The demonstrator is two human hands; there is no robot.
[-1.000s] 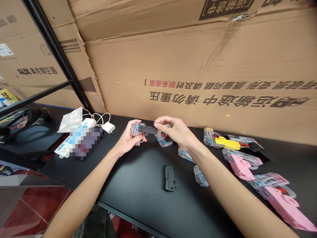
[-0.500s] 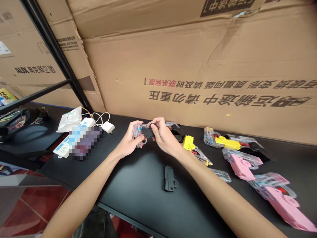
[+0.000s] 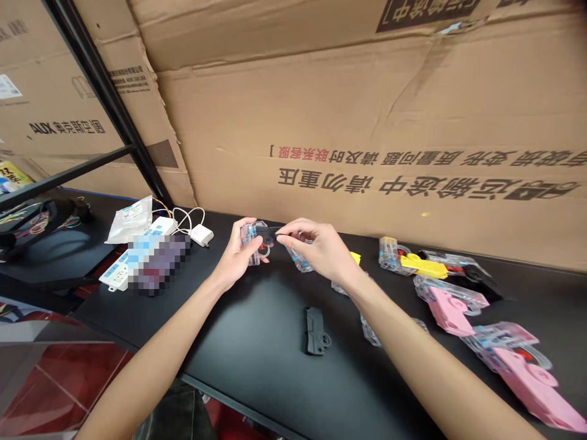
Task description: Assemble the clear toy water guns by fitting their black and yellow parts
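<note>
My left hand (image 3: pixel 236 256) is closed around the clear grip end of a small toy gun (image 3: pixel 251 241), its thumb lying along the near side. A black cover piece (image 3: pixel 266 233) sits on the toy gun, with blue and red parts showing through the clear plastic. At the right end of that black piece, the thumb and fingertips of my right hand (image 3: pixel 323 247) are closed in a pinch. A loose black cover (image 3: pixel 315 331) lies on the table below both hands. Behind my right fingers rests another clear toy gun body (image 3: pixel 300 260), partly hidden.
To the right lie a yellow-and-clear toy gun (image 3: pixel 419 264) and pink-and-clear ones (image 3: pixel 452 310). More clear pieces (image 3: pixel 369 333) are partly under my right forearm. At left are a white power strip (image 3: pixel 114 275), a charger (image 3: pixel 202 235) and a plastic bag (image 3: pixel 131 220). Cardboard (image 3: pixel 348 116) stands behind.
My right hand has slid right from the top of the toy gun to the black piece's end. The toy gun has shifted slightly left in my left hand.
</note>
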